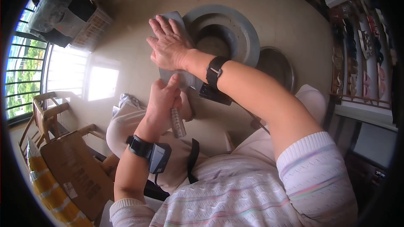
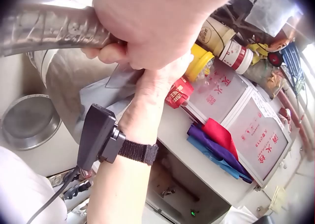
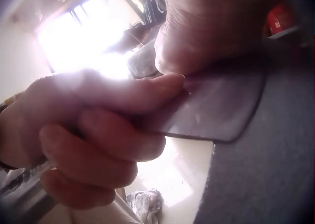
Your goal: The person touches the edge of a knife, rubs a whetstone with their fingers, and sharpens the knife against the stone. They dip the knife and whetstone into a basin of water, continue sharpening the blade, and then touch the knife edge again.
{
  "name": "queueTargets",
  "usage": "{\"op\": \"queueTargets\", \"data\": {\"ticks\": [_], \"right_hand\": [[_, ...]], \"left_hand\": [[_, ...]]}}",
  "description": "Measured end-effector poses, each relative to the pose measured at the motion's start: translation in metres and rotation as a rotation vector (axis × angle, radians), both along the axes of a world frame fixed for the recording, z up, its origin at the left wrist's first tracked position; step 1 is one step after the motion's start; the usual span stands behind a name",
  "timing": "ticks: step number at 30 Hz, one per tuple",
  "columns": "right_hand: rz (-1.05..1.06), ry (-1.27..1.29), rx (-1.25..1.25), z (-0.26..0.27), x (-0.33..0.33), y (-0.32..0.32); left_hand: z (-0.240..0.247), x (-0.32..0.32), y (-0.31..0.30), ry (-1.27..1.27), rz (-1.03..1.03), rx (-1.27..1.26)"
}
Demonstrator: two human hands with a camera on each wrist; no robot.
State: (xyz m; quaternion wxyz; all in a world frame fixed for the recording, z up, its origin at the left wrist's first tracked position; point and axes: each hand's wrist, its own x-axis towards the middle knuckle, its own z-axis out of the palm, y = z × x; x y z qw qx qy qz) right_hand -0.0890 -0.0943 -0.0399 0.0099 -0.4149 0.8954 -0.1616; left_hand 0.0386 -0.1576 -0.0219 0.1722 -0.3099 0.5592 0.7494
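Note:
My left hand [image 1: 162,98] grips the handle [image 1: 178,124] of a broad-bladed knife; the handle is wrapped in something clear and ridged. In the right wrist view the left thumb lies along the metal blade [image 3: 221,105], whose squared end rests over a grey stone slab [image 3: 275,145]. My right hand [image 1: 170,46] presses down from above with its fingers stretched out, covering much of the blade and slab. The slab's far end [image 1: 173,16] shows beyond the fingertips in the head view.
A grey round basin [image 1: 250,38] stands right beside the slab, with a metal pan [image 1: 282,69] behind the right forearm. Shoe shelves [image 1: 362,50] line the right side. At left are a wooden chair [image 1: 44,109], a cardboard box [image 1: 75,172] and a crate [image 1: 90,29].

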Motion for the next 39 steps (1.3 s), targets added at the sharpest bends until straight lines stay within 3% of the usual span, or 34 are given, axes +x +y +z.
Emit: {"op": "queueTargets", "data": {"ticks": [6,9,17,24,32,39], "right_hand": [[0.041,-0.001,-0.070,-0.004,0.041,0.019],[0.076,-0.077,-0.048,-0.002,0.076,0.032],[0.071,0.008,0.022,-0.004,0.032,0.014],[0.077,-0.031,-0.127,-0.004,0.101,0.031],[0.053,-0.023,-0.006,-0.003,0.063,0.013],[0.029,-0.050,-0.086,-0.005,0.122,0.031]], "left_hand": [[-0.014,0.044,0.016,0.017,-0.043,0.011],[-0.003,0.078,0.035,-0.032,0.066,0.124],[-0.017,0.035,0.019,0.021,0.051,0.055],[-0.002,0.094,0.038,-0.064,0.096,0.119],[-0.008,0.067,0.020,-0.008,0.026,0.038],[0.002,0.118,0.029,-0.062,0.003,0.123]]}}
